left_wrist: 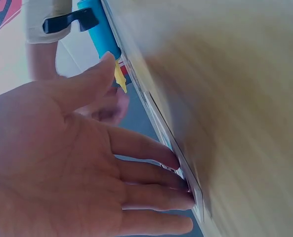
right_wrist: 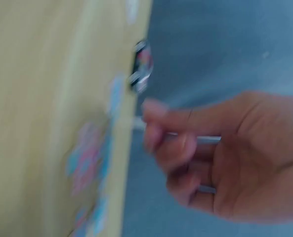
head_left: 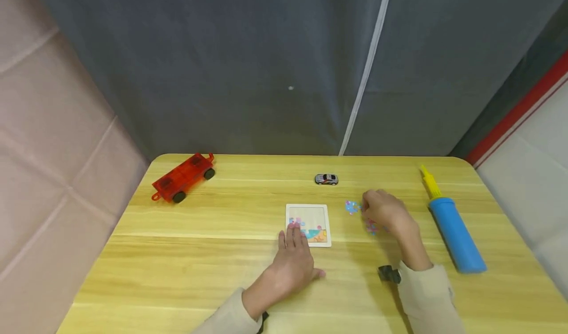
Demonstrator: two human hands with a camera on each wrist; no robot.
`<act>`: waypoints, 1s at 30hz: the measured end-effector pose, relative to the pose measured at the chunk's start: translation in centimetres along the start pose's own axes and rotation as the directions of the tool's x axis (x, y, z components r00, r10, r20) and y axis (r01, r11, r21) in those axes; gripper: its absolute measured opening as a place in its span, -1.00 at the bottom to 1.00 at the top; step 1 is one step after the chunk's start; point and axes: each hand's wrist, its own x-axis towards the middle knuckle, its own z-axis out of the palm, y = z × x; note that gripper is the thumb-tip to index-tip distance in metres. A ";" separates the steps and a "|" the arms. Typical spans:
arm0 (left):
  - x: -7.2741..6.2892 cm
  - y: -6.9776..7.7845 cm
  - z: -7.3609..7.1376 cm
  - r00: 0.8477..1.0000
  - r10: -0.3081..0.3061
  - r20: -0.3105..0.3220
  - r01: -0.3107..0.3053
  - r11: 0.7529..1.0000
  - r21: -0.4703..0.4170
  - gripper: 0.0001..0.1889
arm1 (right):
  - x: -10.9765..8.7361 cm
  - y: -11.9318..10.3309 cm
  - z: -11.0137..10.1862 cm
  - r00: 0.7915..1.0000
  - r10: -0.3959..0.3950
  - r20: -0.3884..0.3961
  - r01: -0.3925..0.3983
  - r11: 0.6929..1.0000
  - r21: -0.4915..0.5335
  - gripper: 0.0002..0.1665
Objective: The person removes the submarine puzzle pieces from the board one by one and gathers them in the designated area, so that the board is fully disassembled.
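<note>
A white-framed square jigsaw tray point(head_left: 329, 225) lies on the table, with colourful pieces point(head_left: 316, 234) along the lower part of its inside. Straight fingers of my left hand point(head_left: 293, 267) rest on the tray's lower left side. To the right of the tray, my right hand point(head_left: 385, 210) hovers over loose jigsaw pieces, its fingers loosely curled and thumb near the index finger. Nothing shows between them in the blurred right wrist view. A blue piece cluster point(head_left: 352, 207) lies just left of that hand, and pink pieces point(head_left: 372, 226) lie partly hidden below it.
Behind the tray stands a small silver toy car point(head_left: 326, 179). A red toy wagon point(head_left: 184, 178) sits at the far left of the table point(head_left: 199, 265). On the right lies a blue hand pump point(head_left: 457, 235) with a yellow nozzle. A grey curtain hangs behind the table.
</note>
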 end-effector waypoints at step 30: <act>2.6 -0.9 4.4 0.999 0.043 -0.024 -0.042 0.999 0.034 -0.13 | 4.4 -8.3 6.6 0.938 -0.344 0.044 0.334 0.930 0.153 -0.95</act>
